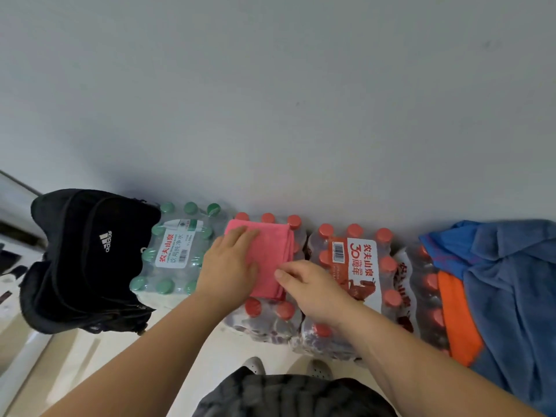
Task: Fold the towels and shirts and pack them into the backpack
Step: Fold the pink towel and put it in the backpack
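Note:
A pink towel (272, 251), folded into a narrow stack, lies on top of a red-capped bottle pack (264, 320). My left hand (230, 263) presses flat on the towel's left half with straight fingers. My right hand (310, 288) touches the towel's near right edge, fingers loosely bent; whether it pinches the cloth is unclear. A black backpack (87, 260) with a white logo stands at the far left beside the packs. At the right lies a heap of blue cloth (505, 284) with an orange towel (457, 320) under its edge.
Shrink-wrapped bottle packs line the grey wall: a green-capped one (177, 251) next to the backpack, red-capped ones (358, 266) to the right. Pale floor lies in front, where my shoes (255, 365) show. White furniture edges stand at the far left.

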Action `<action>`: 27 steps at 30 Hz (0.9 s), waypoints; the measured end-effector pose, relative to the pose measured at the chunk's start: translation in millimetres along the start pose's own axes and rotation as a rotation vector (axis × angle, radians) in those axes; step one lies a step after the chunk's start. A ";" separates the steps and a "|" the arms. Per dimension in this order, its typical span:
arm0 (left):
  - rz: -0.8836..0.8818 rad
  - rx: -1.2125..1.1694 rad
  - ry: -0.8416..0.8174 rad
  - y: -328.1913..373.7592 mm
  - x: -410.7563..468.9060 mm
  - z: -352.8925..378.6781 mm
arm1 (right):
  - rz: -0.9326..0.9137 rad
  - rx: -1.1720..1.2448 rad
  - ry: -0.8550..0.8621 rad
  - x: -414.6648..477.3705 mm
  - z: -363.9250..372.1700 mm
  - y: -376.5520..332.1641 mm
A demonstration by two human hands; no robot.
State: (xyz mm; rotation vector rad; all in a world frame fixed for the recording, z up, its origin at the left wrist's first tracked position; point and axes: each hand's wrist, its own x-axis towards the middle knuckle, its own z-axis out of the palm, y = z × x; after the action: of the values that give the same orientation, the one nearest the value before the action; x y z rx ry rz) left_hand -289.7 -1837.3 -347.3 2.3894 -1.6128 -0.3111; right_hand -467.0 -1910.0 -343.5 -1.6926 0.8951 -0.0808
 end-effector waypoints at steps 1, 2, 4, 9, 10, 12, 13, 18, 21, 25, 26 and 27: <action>-0.017 0.071 -0.066 -0.1 0.0 2.7 | 0.008 0.012 -0.005 -0.6 -2.1 0.5; -0.028 0.130 -0.136 0.1 0.7 7.8 | 0.006 0.000 -0.019 -1.3 -4.4 1.1; -0.033 0.221 -0.240 1.3 2.8 23.5 | -0.023 -0.109 -0.040 0.2 -7.5 5.6; -0.057 0.308 -0.267 3.4 -1.8 49.2 | -0.124 -0.359 0.093 8.6 -18.0 7.7; -0.054 0.311 -0.257 2.9 -3.0 49.5 | -0.171 -0.415 0.118 11.2 -20.5 6.7; -0.042 0.318 -0.251 2.2 -4.6 49.0 | -0.248 -0.561 0.129 18.5 -24.1 4.1; -0.036 0.319 -0.254 2.0 -5.9 48.9 | -0.269 -0.638 0.110 23.5 -25.0 2.4; -0.056 0.171 -0.153 0.2 -26.1 40.6 | -0.293 -0.930 -0.074 50.8 -23.0 1.1; -0.176 0.094 -0.068 -11.5 -44.1 28.3 | -0.259 -0.994 -0.123 56.6 -22.2 13.3; -0.293 -0.008 -0.032 -27.5 -53.6 5.3 | -0.266 -0.983 -0.120 48.0 -20.2 20.0; -0.333 -0.067 -0.037 -31.0 -52.7 2.1 | -0.265 -0.975 -0.110 43.4 -19.3 18.8; -0.373 -0.133 -0.043 -33.1 -50.7 -1.2 | -0.258 -0.965 -0.102 37.7 -18.0 16.9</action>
State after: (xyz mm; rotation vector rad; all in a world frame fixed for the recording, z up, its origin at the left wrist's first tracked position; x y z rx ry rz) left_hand -279.0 -1778.1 -354.5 2.5816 -1.1121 -0.5226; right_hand -457.8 -1947.6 -366.6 -2.6734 0.6586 0.3117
